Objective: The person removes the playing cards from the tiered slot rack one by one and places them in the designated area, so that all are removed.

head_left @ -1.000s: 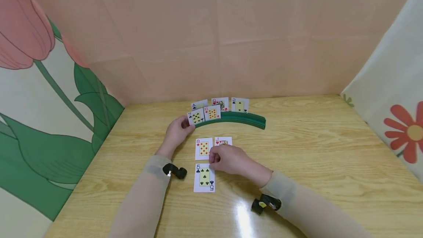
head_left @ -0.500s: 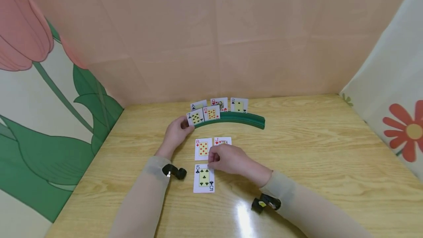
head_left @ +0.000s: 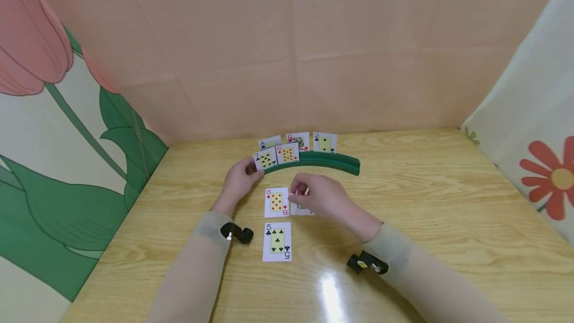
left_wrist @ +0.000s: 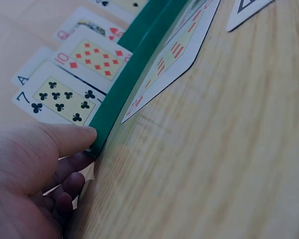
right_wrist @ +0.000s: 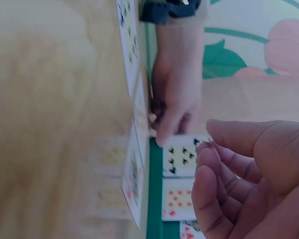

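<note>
My left hand [head_left: 239, 181] pinches the left end of a curved green card holder [head_left: 329, 162], thumb in front. In its front row stand a seven of clubs [left_wrist: 62, 97] and a ten of diamonds [left_wrist: 95, 59]. Behind them are an ace [head_left: 270, 140], a queen of hearts [head_left: 299, 138] and a two of spades [head_left: 325, 142]. Flat on the table lie an eight of diamonds [head_left: 275, 202], a five of clubs [head_left: 277, 242] and a jack of hearts [head_left: 303, 211]. Above the jack, partly covering it, is my right hand [head_left: 320, 194], fingers loosely curled and holding nothing, as the right wrist view shows.
The wooden table [head_left: 426, 203] extends to both sides. A pink cloth [head_left: 381, 54] hangs behind it. Flowered cloths stand at the left [head_left: 67, 188] and right [head_left: 529, 128]. Light glares off the table's front.
My right hand has moved away from the five of clubs, up and slightly right over the jack, uncovering the five's and eight's right edges. The left hand and the holder stay put.
</note>
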